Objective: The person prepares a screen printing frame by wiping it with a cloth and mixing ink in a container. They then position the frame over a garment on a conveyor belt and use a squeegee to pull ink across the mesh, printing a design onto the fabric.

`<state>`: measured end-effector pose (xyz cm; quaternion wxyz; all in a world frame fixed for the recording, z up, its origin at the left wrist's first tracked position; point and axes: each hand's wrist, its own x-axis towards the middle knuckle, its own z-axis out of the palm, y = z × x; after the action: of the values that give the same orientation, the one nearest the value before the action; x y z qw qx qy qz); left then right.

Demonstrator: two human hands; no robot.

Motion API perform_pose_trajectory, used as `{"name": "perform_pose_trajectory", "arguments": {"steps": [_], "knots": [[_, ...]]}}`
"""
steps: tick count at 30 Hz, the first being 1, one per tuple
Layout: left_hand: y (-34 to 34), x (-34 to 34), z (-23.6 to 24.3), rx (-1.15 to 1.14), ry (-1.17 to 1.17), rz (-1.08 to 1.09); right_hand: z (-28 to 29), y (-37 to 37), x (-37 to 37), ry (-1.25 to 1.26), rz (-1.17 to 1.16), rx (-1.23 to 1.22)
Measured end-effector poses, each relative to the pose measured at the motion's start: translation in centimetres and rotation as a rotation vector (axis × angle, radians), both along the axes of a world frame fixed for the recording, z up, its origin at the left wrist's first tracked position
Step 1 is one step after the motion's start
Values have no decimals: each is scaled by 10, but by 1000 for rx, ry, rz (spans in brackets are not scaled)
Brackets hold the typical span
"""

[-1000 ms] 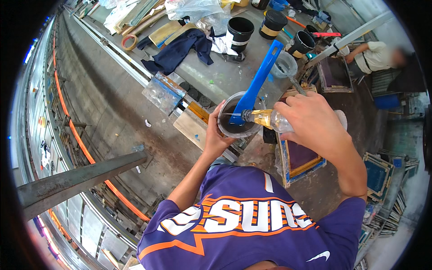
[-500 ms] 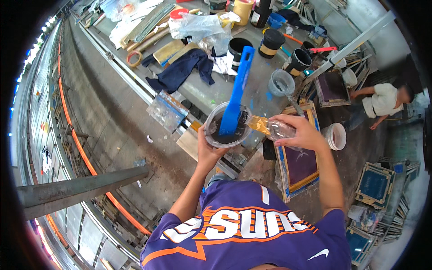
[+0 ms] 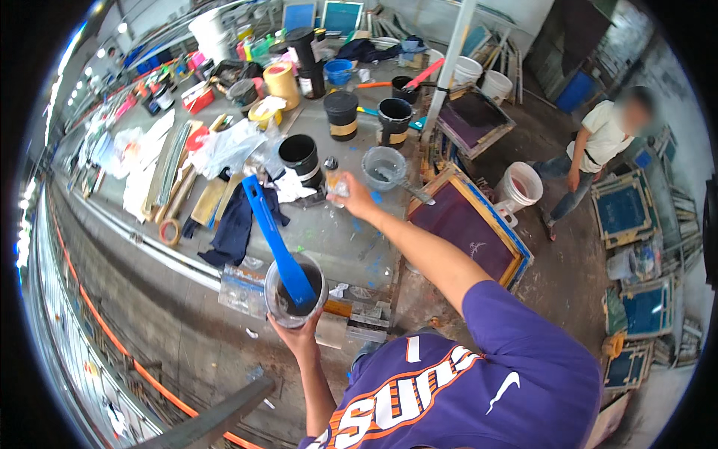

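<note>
Grey bench (image 3: 351, 251) | left hand (image 3: 299, 337) gripping cup (image 3: 288, 317), 1 blue spatula (image 3: 275, 238) inside | right hand (image 3: 354, 196) gripping bottle (image 3: 333, 176)

A long grey worktable (image 3: 344, 253), speckled with paint, runs through the workshop. A pale post (image 3: 458, 56) stands by its right edge, before a whitish wall (image 3: 516, 21). The floor (image 3: 561, 299) is brown and stained; small white lights (image 3: 122, 28) shine at upper left.

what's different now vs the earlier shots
The right hand has swung the bottle away from the cup, forward over the table, and now holds it roughly upright near a black tub. The left hand still holds the cup, blue spatula inside.
</note>
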<state>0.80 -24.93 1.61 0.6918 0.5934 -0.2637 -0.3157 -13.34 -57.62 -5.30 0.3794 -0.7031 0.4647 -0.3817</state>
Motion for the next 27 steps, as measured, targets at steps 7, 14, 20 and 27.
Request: {"name": "perform_pose_trajectory", "arguments": {"steps": [7,14,20,27], "knots": [[6,-15,0,-15,40,-66,-25,4,-13,94,-42,112],[-10,-19,16,0,9,-303,32,52,-43,-178,103,468],[-34,-60,19,-47,-7,-602,190,102,-99,-801,304,711],[-47,-100,4,76,99,-692,223,176,-125,-807,264,573]]}}
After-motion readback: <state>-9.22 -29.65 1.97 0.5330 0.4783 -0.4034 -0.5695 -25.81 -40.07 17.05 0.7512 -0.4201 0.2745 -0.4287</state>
